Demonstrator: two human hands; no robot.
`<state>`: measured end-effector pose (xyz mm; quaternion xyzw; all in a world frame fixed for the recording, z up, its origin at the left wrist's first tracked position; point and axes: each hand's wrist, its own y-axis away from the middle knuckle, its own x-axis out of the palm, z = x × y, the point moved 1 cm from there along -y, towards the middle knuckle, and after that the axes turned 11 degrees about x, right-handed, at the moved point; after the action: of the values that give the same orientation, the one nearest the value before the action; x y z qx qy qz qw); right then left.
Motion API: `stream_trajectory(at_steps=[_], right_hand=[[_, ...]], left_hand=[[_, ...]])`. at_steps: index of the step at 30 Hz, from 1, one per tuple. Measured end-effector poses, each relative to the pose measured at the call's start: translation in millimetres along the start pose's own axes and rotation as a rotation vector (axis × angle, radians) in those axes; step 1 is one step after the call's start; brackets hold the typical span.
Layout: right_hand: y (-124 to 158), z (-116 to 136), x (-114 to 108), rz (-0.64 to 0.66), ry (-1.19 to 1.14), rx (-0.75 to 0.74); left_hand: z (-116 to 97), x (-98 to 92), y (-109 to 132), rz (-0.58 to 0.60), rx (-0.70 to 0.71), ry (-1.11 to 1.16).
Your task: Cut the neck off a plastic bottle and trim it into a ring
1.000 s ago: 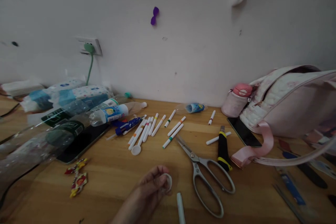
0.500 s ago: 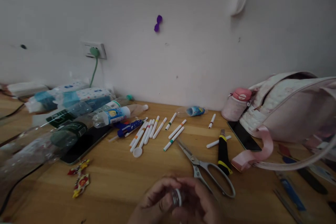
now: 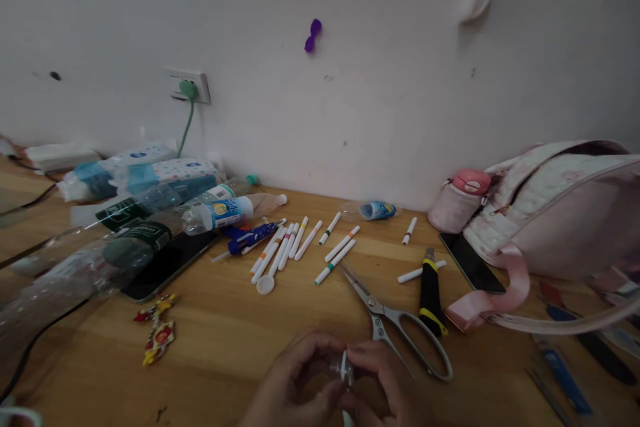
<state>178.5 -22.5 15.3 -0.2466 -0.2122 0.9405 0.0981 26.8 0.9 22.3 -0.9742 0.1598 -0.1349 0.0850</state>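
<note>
At the bottom edge of the head view, my left hand (image 3: 295, 380) and my right hand (image 3: 390, 387) meet over the wooden table (image 3: 225, 340). Between their fingertips they pinch a small clear ring-shaped piece (image 3: 344, 368), which may be a cut bottle neck; it is blurred. Steel scissors (image 3: 395, 323) lie shut just beyond my right hand. A black and yellow utility knife (image 3: 431, 292) lies to the right of the scissors.
Several white markers (image 3: 300, 247) are scattered mid-table, with a white spoon (image 3: 265, 280). Clear plastic bottles (image 3: 150, 233) and a phone (image 3: 165, 267) lie at the left, candy wrappers (image 3: 157, 330) in front. A pink bag (image 3: 555, 207), a pink flask (image 3: 457, 200) and another phone (image 3: 473, 261) sit at the right.
A second ago only my left hand held the ring, with a white marker lying beside it. My right hand has come in and both now grip the ring; the marker is hidden.
</note>
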Motion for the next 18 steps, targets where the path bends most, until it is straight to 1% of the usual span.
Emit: stream_trajectory(at_steps=[3, 6, 9, 11, 13, 15, 18], right_hand=[[-3.6, 0.6, -2.9, -0.008, 0.075, -0.038], [-9.3, 2.8, -8.4, 0.022, 0.157, -0.144], [-13.6, 4.1, -13.4, 0.043, 0.208, -0.207], [-14.8, 3.6, -15.5, 0.055, 0.197, -0.205], [-14.8, 2.0, -16.5, 0.094, 0.182, -0.21], [-14.1, -0.5, -17.3, 0.12, 0.184, -0.199], [-12.2, -2.9, -17.1, 0.162, 0.226, -0.238]], left_hand=[[3.5, -1.7, 0.7, 0.013, -0.024, 0.03], [5.0, -3.5, -0.4, 0.027, -0.038, 0.034], [3.6, -3.8, -1.7, 0.058, -0.064, 0.093], [1.8, -3.4, -2.3, 0.087, -0.109, 0.147], [0.3, -3.1, -3.1, 0.099, -0.144, 0.168], [0.0, -3.4, -3.8, 0.096, -0.152, 0.181], [2.2, -4.0, -3.5, 0.107, -0.151, 0.191]])
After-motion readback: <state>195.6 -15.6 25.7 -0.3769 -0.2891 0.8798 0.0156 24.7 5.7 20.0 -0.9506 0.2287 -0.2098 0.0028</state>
